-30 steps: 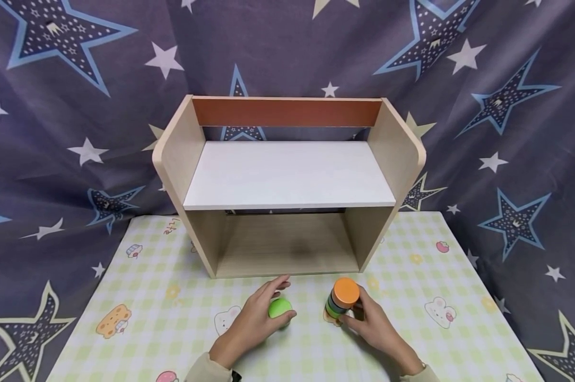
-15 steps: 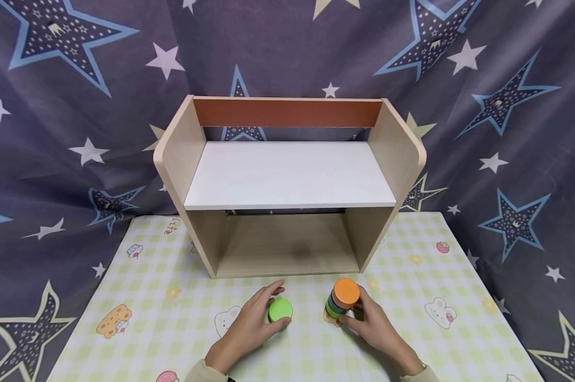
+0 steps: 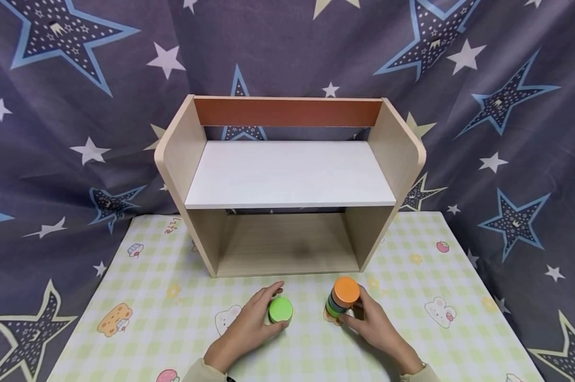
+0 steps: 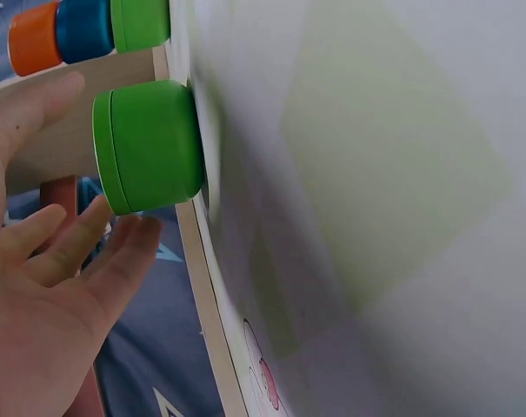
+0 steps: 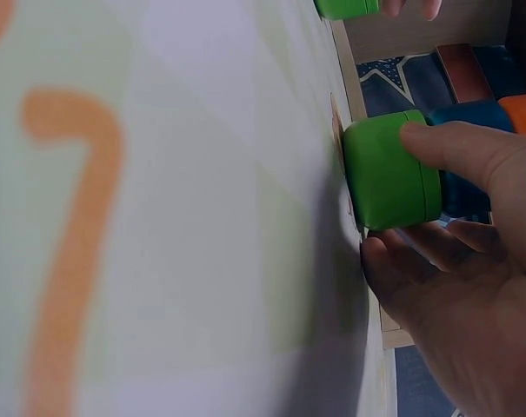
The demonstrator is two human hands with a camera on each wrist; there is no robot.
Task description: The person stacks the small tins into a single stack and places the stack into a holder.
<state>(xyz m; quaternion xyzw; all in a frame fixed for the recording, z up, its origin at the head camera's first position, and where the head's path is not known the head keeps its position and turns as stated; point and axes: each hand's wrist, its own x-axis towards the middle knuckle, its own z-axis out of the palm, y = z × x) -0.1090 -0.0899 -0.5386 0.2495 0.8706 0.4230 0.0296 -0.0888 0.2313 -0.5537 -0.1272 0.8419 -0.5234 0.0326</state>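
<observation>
A small green round lidded jar (image 3: 280,309) stands upright on the tablecloth. My left hand (image 3: 253,319) is around it, and in the left wrist view the thumb is apart from the jar (image 4: 149,148) while the fingertips lie close to its side. To the right stands a stack of similar small jars: green (image 5: 389,169) at the bottom, blue (image 4: 83,29) in the middle, orange (image 3: 346,291) on top. My right hand (image 3: 374,323) holds the stack low, its thumb on the green jar and its fingers at the far side, partly hidden.
A wooden shelf unit (image 3: 289,175) with a white upper board stands just behind the hands. Its lower front edge is close to the jars. A green checked tablecloth (image 3: 173,329) covers the table, and a star-patterned curtain (image 3: 287,48) hangs behind and at the sides.
The single green jar, earlier tilted against my left hand, now stands upright. My left thumb and fingers have drawn slightly back from it. My right hand and the stack stay put.
</observation>
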